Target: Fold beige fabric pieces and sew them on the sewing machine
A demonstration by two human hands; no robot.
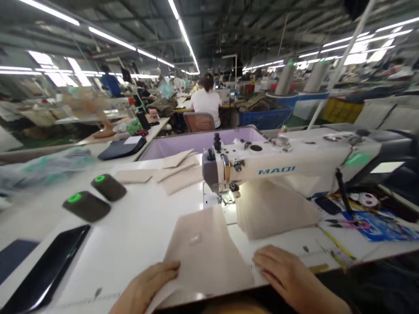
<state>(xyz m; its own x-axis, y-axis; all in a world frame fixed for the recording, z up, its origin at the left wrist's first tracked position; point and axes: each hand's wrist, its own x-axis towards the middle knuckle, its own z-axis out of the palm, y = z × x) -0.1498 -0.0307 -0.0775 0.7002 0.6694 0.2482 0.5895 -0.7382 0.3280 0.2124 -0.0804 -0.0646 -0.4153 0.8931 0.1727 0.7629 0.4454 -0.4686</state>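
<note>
A beige fabric piece [206, 248] with a small pale label-like patch lies on the white sewing table, its far end close to the needle area of the sewing machine [248, 163]. My left hand [149, 283] is closed at the near left edge of this piece, fingertips over the cloth and thumb hidden. Beside the piece's right edge, my right hand [284, 272] rests palm down on the table, fingers stretched out and holding nothing visible. Under the machine arm sits a stack of beige fabric [275, 211].
More beige pieces [180, 172] lie behind the needle area. Two dark thread cones [87, 206] and a glossy black phone-like slab [49, 266] are on the left. Pink-handled scissors [352, 223] and a blue packet [386, 226] lie right. A person [207, 102] sits ahead beyond a lilac bin [196, 141].
</note>
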